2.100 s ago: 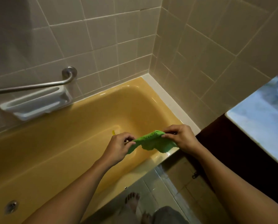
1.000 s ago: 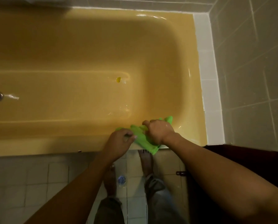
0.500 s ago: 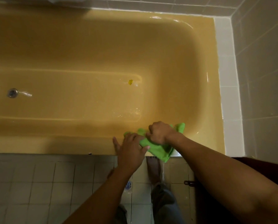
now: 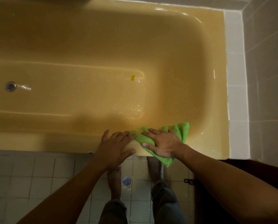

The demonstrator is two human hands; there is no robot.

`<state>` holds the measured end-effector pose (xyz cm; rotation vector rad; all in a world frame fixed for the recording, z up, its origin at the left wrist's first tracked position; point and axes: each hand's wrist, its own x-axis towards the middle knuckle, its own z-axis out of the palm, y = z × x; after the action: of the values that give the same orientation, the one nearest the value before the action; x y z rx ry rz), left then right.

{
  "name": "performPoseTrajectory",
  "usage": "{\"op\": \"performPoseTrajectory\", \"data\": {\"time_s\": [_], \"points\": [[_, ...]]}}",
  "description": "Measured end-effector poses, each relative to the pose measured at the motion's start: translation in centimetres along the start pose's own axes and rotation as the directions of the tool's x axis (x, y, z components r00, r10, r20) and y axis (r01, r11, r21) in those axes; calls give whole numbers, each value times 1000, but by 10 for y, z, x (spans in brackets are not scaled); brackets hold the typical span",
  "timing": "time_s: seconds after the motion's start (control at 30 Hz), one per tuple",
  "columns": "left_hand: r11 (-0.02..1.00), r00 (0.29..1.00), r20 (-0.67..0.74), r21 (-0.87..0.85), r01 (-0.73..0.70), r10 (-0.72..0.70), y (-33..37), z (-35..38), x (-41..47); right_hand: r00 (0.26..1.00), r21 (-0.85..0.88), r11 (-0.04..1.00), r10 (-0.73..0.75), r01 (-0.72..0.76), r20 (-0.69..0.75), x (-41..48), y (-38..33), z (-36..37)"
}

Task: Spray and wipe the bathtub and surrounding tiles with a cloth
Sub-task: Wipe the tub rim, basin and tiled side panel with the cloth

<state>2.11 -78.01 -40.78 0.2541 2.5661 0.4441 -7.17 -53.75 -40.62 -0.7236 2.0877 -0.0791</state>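
A yellow bathtub [image 4: 86, 54] fills the upper part of the head view. A green cloth [image 4: 181, 130] lies spread on its near rim toward the right end. My right hand [image 4: 164, 143] presses flat on the cloth with straight fingers. My left hand [image 4: 114, 147] rests flat on the rim just left of it, its fingertips touching the cloth's left edge. No spray bottle is in view.
A metal drain [image 4: 10, 86] sits at the tub's left end and a small yellow speck [image 4: 132, 77] on its floor. White ledge tiles [image 4: 235, 70] and grey wall tiles [image 4: 267, 62] run along the right. Below are floor tiles with a round floor drain [image 4: 127, 181] between my bare feet.
Both hands brought the cloth down from the air onto the tub's near rim. My right hand went from gripping it to pressing it flat, and my left hand let go and flattened beside it.
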Motion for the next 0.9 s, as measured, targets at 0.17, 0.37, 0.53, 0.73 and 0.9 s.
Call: {"op": "performPoseTrajectory", "data": {"time_s": [0.17,0.37,0.53,0.73,0.9], "points": [[990,996,-29,119,-76,80,-32,-3,-4,997,44,997,67,-68,24,2,1,1],[989,996,76,139,-47,36,-66,-21,0,979,129,980,132,-152,154,14,9,-6],[992,998,58,122,-12,5,-105,-25,-8,955,198,961,139,-194,260,33,17,-10],[985,995,-91,169,44,-29,-153,-27,-31,900,157,956,168,-249,402,67,34,-8],[981,994,-103,191,45,-25,-153,-25,-34,860,-20,973,213,-230,464,116,52,8]]}}
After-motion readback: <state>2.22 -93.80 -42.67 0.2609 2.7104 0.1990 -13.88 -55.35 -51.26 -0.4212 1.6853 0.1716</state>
